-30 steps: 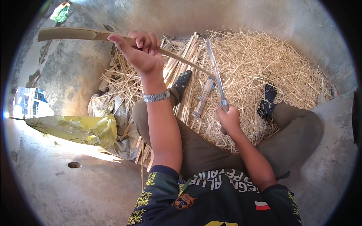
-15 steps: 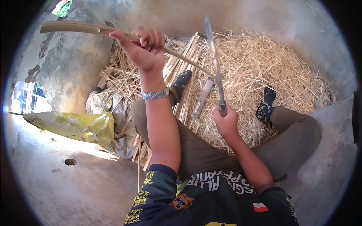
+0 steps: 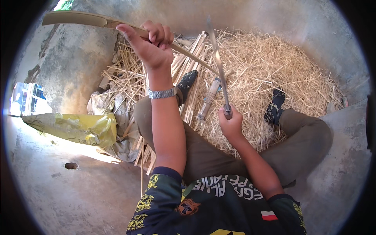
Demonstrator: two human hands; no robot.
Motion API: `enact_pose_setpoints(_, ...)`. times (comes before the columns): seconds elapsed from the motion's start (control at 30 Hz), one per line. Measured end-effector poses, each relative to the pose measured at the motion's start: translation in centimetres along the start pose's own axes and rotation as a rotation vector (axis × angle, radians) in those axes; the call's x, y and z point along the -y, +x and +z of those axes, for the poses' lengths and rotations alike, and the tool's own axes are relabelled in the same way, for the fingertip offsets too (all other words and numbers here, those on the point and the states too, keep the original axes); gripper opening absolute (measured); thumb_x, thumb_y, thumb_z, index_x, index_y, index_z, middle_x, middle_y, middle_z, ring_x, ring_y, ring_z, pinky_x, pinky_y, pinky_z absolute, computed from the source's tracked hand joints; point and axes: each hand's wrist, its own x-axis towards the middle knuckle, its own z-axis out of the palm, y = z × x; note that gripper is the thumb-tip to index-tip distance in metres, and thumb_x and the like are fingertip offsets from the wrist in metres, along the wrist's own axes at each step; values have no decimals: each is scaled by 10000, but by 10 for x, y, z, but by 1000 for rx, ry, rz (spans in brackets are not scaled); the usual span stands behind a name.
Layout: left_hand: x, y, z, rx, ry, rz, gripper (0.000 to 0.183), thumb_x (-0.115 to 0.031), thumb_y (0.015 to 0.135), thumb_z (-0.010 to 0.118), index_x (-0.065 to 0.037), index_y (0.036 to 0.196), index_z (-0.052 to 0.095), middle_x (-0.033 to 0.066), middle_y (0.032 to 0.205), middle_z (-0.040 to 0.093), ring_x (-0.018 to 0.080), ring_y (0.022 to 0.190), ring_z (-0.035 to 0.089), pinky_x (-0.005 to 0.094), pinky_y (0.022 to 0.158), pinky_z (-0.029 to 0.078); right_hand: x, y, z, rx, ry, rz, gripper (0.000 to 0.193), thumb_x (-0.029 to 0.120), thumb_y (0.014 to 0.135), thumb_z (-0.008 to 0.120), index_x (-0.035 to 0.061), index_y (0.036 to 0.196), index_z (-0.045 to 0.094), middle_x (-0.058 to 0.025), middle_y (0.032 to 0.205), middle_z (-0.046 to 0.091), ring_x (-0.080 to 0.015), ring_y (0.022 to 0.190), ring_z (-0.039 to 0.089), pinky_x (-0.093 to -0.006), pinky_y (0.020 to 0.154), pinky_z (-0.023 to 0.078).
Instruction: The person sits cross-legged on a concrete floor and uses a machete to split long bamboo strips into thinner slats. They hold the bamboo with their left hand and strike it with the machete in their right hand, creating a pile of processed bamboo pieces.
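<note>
Two hands meet at one crossing: left hand (image 3: 150, 47) fingers clench the bamboo strip (image 3: 78, 18) lying crosswise, right hand (image 3: 231, 125) grips the knife (image 3: 218, 66) upright against its thin end.

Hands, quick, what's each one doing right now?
Left hand: closed around a bamboo strip.
Right hand: closed on the handle of a long knife.

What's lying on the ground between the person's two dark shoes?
In the head view, between the left shoe and the right shoe lies a pale wooden-handled tool on the straw; the knife is held above.
</note>
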Motion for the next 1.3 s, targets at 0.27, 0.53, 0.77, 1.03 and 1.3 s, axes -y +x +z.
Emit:
enact_pose_setpoints(0.27,-2,-4,-4,54,13,-40,839,-937,805,384,-141,564,267,-40,514,161,125,468,194,290,495,170,-11,11,-8,-51,-41,223,252,194,864,645,-21,744,591,-80,606,590,-157,540,545,-385,549,441)
enact_pose_setpoints(0.53,4,-5,15,-77,22,-55,832,-934,795,393,-139,576,276,-35,523,183,129,473,193,284,491,178,-22,4,8,67,173,249,244,192,851,658,17,706,569,-37,592,563,-124,551,514,-349,543,420)
enact_pose_setpoints(0.77,3,-5,8,-84,30,-22,826,-928,795,408,-142,581,272,-31,537,194,127,474,192,277,494,186,8,3,-11,-107,96,122,210,169,853,651,-2,747,591,-49,612,581,-116,565,514,-342,555,427)
enact_pose_setpoints(1.03,5,-7,17,-178,69,10,818,-931,769,457,-158,590,258,-37,548,200,127,455,217,272,491,218,-14,8,-13,109,-75,180,217,111,870,647,46,695,537,8,589,518,-85,542,472,-322,520,397)
enact_pose_setpoints(1.3,4,-2,6,-210,62,27,805,-914,781,473,-145,634,286,-33,578,213,124,458,249,275,492,221,20,-4,-12,-27,54,70,212,196,839,667,-12,805,640,-100,632,608,-176,569,561,-374,596,464)
